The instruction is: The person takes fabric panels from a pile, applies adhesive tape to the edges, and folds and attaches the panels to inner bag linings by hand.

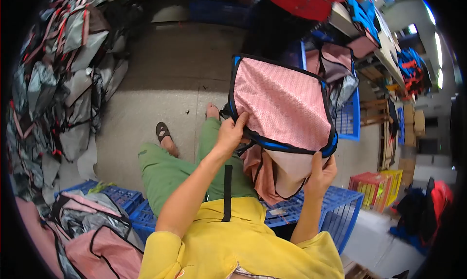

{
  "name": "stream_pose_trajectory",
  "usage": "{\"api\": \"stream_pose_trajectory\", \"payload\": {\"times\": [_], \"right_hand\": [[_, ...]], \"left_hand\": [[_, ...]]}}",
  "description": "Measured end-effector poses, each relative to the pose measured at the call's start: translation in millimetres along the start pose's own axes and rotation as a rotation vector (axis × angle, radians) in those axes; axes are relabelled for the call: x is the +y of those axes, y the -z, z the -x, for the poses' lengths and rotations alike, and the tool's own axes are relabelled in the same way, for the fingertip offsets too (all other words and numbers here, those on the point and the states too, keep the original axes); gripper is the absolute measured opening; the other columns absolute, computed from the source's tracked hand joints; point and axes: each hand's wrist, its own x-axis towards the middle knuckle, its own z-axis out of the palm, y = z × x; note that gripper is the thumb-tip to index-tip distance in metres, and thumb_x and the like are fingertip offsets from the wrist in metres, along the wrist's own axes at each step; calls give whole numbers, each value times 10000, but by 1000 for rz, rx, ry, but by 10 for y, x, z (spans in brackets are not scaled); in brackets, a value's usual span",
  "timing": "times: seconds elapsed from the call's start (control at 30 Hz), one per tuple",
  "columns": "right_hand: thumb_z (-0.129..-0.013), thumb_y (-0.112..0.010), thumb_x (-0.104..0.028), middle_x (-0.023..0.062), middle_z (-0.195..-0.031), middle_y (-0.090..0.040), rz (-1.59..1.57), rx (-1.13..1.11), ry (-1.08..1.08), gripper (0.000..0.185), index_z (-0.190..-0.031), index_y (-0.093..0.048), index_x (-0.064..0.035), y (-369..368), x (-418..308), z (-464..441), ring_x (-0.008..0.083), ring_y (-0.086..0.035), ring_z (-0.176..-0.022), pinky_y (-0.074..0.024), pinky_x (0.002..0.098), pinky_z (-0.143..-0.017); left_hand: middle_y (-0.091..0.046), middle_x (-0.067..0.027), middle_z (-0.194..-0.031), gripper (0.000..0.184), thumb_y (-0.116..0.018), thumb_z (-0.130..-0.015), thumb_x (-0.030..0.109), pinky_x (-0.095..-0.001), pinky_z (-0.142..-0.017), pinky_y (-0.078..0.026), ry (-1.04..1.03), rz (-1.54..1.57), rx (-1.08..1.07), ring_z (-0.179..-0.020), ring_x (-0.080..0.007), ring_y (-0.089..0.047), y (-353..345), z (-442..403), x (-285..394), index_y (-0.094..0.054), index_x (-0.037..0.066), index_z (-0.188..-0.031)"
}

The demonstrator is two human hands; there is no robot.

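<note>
Held up before me is a pink bag (282, 101) with black edge binding and blue patches at its corners. My left hand (230, 134) pinches its lower left corner, thumb on top. At the lower right corner my right hand (321, 174) grips the edge, thumb upward and fingers partly behind the fabric. Below the flat panel, a paler side and a folded pink part hang toward my lap. A black strap (227, 194) lies over my green trousers and yellow shirt.
Blue plastic crates (340, 208) stand beside me. Pink and silver bags (104, 230) lie at lower left, and a tall heap of grey bags (73, 84) fills the left. Ahead, a person in a red top (304, 4) stands near a blue crate (348, 116) of pink bags.
</note>
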Motion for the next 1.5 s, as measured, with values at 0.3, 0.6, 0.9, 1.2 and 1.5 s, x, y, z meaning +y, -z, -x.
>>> {"api": "stream_pose_trajectory", "payload": {"times": [0.3,0.6,0.9,1.2,1.5], "right_hand": [[-941,-719,-233,-89,-721,-529,13,255,-304,190,-920,-642,-61,729,645,186,6,-383,-576,-270,214,-494],[-962,-668,-236,-61,-684,-501,174,240,-454,219,-819,-584,-93,956,595,374,44,-416,-563,-308,228,-480],[-1022,-520,-463,-37,-607,-473,189,182,-494,443,-781,-547,-92,1316,618,545,57,-403,-485,-304,224,-454],[-999,-525,-520,-50,-638,-489,223,151,-482,449,-831,-564,-105,1330,625,588,48,-414,-482,-315,222,-430],[-835,-763,-212,46,-885,-695,549,10,-355,337,-1023,-691,58,1088,565,593,126,-591,-810,-498,331,-757]], "left_hand": [[-627,10,-711,422,-617,-985,408,-244,-569,-497,29,-326,-201,-606,-81,-585,-28,611,132,-666,16,-834],[-664,-38,-781,356,-658,-968,313,-277,-593,-538,-51,-407,-235,-647,-115,-624,40,960,-45,-660,-40,-916],[-673,-182,-954,232,-720,-897,194,-360,-742,-504,-326,-495,-290,-837,-285,-638,15,1546,-463,-698,-13,-999],[-659,-220,-973,259,-696,-905,230,-420,-766,-502,-308,-522,-309,-883,-397,-636,35,1624,-419,-706,-25,-943],[-671,-192,-814,311,-722,-892,239,-357,-675,-509,-332,-694,-334,-696,-295,-638,89,1600,-350,-670,-36,-1028]]}}
